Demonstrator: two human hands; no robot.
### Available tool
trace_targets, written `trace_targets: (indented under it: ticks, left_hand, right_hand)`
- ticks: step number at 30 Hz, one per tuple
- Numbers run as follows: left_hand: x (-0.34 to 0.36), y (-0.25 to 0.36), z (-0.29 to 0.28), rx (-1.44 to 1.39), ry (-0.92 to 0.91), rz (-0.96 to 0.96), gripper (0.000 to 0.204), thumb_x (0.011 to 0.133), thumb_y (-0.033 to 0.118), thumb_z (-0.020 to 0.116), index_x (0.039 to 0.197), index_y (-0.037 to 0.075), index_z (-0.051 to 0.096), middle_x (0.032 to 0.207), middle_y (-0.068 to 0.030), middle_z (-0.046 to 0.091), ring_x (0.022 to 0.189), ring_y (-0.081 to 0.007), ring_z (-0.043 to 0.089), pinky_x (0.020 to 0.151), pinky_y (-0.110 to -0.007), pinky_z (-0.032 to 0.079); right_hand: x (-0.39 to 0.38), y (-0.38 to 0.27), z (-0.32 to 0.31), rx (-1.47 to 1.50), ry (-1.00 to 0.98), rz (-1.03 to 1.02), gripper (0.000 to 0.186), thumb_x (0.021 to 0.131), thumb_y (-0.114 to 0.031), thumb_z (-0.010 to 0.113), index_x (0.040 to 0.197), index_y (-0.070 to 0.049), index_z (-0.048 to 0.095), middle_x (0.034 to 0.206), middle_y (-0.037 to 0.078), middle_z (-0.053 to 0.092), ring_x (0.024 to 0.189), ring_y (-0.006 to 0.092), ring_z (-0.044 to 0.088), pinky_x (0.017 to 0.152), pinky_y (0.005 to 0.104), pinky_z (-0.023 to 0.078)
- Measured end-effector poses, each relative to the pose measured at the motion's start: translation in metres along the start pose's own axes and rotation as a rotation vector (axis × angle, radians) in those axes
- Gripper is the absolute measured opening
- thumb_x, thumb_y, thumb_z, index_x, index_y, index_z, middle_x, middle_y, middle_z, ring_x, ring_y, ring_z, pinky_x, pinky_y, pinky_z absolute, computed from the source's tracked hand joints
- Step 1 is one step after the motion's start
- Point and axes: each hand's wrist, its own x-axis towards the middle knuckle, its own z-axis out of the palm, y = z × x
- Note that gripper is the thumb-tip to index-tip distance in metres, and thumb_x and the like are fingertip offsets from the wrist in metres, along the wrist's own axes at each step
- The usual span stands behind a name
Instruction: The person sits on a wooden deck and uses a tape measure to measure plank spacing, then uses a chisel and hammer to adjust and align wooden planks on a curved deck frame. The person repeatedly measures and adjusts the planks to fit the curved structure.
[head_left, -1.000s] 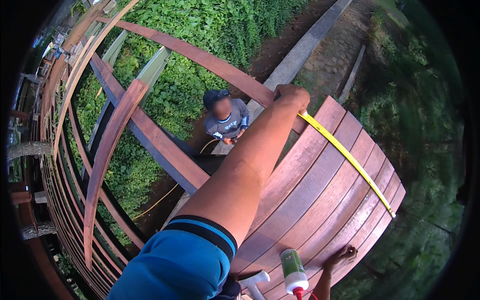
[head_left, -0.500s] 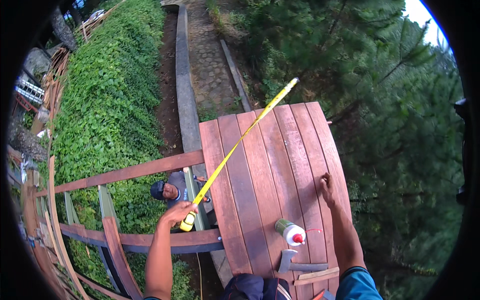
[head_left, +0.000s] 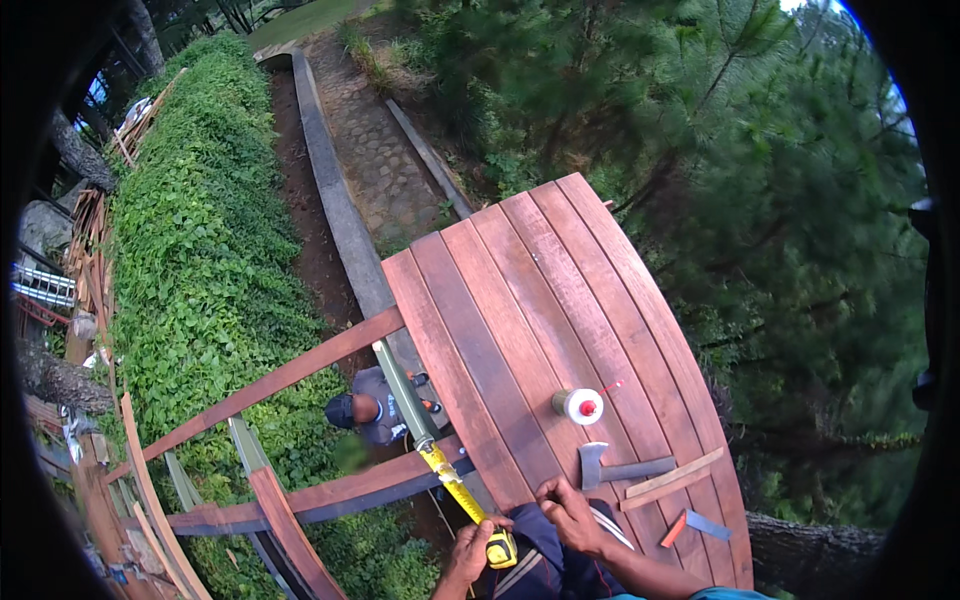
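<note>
My left hand (head_left: 466, 556) grips a yellow tape measure (head_left: 502, 549) low in the picture. Its yellow blade (head_left: 456, 490) is pulled out and reaches up and left to where a green beam (head_left: 397, 390) meets a reddish timber. Close to my knees, my right hand (head_left: 567, 515) is closed; what its fingers hold, if anything, is hidden. Just beyond that hand lies a hatchet (head_left: 592, 466) on the plank deck (head_left: 470, 330). Farther off stands a white bottle (head_left: 578, 405) with a red cap.
Two thin wood strips (head_left: 670, 478) and an orange and blue tool (head_left: 697, 527) lie on the deck at right. Left of the deck, open framing timbers (head_left: 255, 395) span a drop. A person (head_left: 378, 405) stands below, between them. Trees grow beyond the deck's right edge.
Both hands have come down toward my lap, the right one leftward. The tape blade has swung from across the deck to the framing at left. The view has shifted too.
</note>
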Motion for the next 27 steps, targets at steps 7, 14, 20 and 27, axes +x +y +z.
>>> trace_targets:
  ticks: [7,14,20,27]
  left_hand:
    - [0.0,0.037,0.064,0.0,-0.024,0.381,0.053,0.113,0.043,0.053,0.129,-0.005,0.07,0.172,-0.0181,0.034,0.145,-0.03,0.048,0.121,-0.045,0.038]
    - [-0.043,0.068,0.12,0.221,-0.507,0.303,0.049,0.114,0.04,0.05,0.131,-0.004,0.066,0.164,-0.017,0.04,0.142,-0.0238,0.049,0.122,-0.041,0.033]
    - [-0.033,0.084,0.187,0.135,-0.675,0.325,0.052,0.114,0.047,0.047,0.115,0.002,0.071,0.169,-0.013,0.043,0.151,-0.0264,0.042,0.128,-0.049,0.027]
    - [0.045,-0.038,0.297,0.328,-1.233,0.131,0.087,0.108,0.074,0.025,0.158,0.007,0.05,0.166,-0.0121,0.047,0.157,-0.0265,0.038,0.13,-0.048,0.024]
  right_hand:
    - [-0.05,0.003,0.024,-0.349,-0.033,-0.301,0.099,0.079,-0.075,0.08,0.135,0.001,0.047,0.119,0.021,0.055,0.108,0.0419,0.063,0.086,0.0503,0.054]
    - [-0.146,-0.016,0.011,-0.35,0.176,-0.365,0.102,0.089,-0.078,0.065,0.148,0.002,0.039,0.112,0.027,0.063,0.102,0.0462,0.066,0.083,0.0553,0.052]
    - [-0.253,-0.003,0.038,-0.038,0.249,-0.2,0.08,0.106,-0.07,0.043,0.154,-0.006,0.037,0.118,0.021,0.063,0.108,0.0395,0.065,0.09,0.0502,0.051]
    - [-0.385,0.002,0.08,0.351,0.73,-0.171,0.072,0.11,-0.064,0.038,0.151,-0.004,0.041,0.118,0.021,0.067,0.115,0.0329,0.064,0.1,0.044,0.049]
